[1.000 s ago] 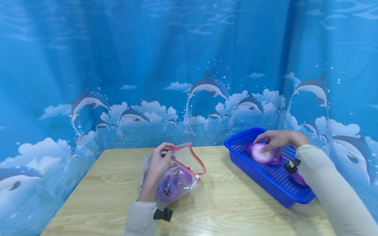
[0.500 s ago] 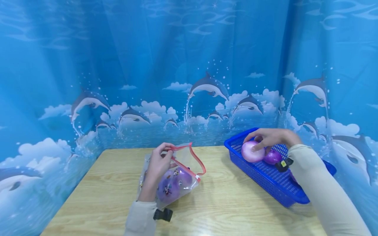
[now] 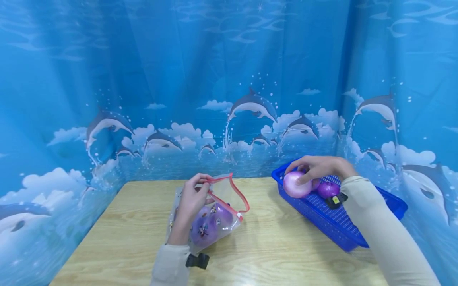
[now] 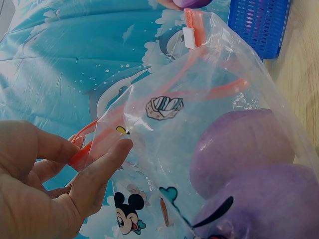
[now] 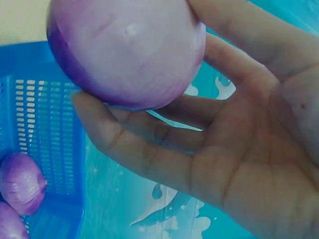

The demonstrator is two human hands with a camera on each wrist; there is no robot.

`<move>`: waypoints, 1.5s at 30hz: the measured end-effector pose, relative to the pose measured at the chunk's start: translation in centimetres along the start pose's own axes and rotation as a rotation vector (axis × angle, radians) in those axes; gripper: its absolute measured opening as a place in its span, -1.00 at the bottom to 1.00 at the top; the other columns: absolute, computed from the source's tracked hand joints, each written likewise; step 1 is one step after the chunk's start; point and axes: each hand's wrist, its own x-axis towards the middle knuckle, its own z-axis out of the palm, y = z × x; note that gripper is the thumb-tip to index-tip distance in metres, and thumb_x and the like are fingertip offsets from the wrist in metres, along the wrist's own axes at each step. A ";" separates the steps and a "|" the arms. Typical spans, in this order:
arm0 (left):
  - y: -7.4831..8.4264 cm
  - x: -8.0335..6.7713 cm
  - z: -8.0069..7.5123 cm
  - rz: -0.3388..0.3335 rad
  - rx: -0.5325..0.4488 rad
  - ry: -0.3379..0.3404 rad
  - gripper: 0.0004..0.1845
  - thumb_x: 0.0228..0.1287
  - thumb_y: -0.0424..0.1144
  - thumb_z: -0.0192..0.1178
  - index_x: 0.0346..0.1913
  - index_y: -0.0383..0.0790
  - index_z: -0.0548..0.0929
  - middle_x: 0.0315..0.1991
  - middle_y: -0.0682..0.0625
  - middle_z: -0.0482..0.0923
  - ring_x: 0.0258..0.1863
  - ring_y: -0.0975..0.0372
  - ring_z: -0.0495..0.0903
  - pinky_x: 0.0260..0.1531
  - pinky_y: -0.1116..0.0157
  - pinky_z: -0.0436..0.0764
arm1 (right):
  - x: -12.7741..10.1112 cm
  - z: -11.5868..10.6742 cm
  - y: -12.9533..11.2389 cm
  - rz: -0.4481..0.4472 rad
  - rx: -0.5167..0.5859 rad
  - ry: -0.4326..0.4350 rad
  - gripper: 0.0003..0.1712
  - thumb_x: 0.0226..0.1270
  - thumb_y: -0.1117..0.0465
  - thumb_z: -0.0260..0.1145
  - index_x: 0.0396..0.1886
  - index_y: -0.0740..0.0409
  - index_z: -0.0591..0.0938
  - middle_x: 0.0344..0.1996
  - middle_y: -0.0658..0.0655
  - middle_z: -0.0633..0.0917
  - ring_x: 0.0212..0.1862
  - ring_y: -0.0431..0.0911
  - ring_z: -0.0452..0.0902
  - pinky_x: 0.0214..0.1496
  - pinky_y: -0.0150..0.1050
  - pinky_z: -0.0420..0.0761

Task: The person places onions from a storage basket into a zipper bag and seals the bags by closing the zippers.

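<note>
The onion (image 3: 297, 184) sits in the right hand (image 3: 319, 167), fingers curled around its top and side, lifted over the near left corner of the blue basket (image 3: 323, 216). Just behind that grip, two more purple onions (image 3: 327, 189) lie in the basket. Well to the left of it, the left hand (image 3: 191, 200) pinches the red zip edge of a clear printed bag (image 3: 214, 216), thumb and fingers pressed together on the rim and holding the mouth open toward the basket. Below that pinch, two onions (image 4: 249, 169) already rest inside the bag on the wooden table (image 3: 279, 246). Judging from this, bagging is partway: two are in, one is in transit, and two are left.
</note>
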 end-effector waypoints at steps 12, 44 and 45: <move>0.0 0.0 0.0 0.003 -0.008 0.001 -0.74 0.58 -0.33 -0.02 0.12 -0.20 0.65 0.01 -0.26 0.52 -0.25 0.10 0.65 -0.25 0.21 0.86 | 0.9 0.4 -1.4 -0.063 -0.054 0.030 -0.43 0.40 0.00 0.40 0.38 -0.05 0.58 0.32 0.14 0.58 0.30 0.10 0.46 0.32 0.15 0.61; 0.0 0.0 0.0 0.008 0.009 -0.001 -0.74 0.57 -0.32 -0.01 0.11 -0.18 0.65 0.04 -0.29 0.52 -0.26 0.11 0.64 -0.26 0.20 0.86 | 5.5 4.1 -6.2 -0.234 -0.036 0.061 -0.47 0.41 0.06 0.39 0.35 -0.05 0.60 0.28 0.09 0.63 0.17 0.02 0.54 0.17 -0.05 0.70; 0.0 0.0 0.0 0.008 0.009 -0.001 -0.75 0.57 -0.32 -0.01 0.10 -0.18 0.65 0.03 -0.28 0.52 -0.26 0.11 0.64 -0.26 0.20 0.86 | 5.6 4.2 -6.3 -0.236 -0.032 0.062 -0.47 0.40 0.06 0.39 0.34 -0.06 0.61 0.28 0.08 0.63 0.15 0.01 0.54 0.15 -0.07 0.69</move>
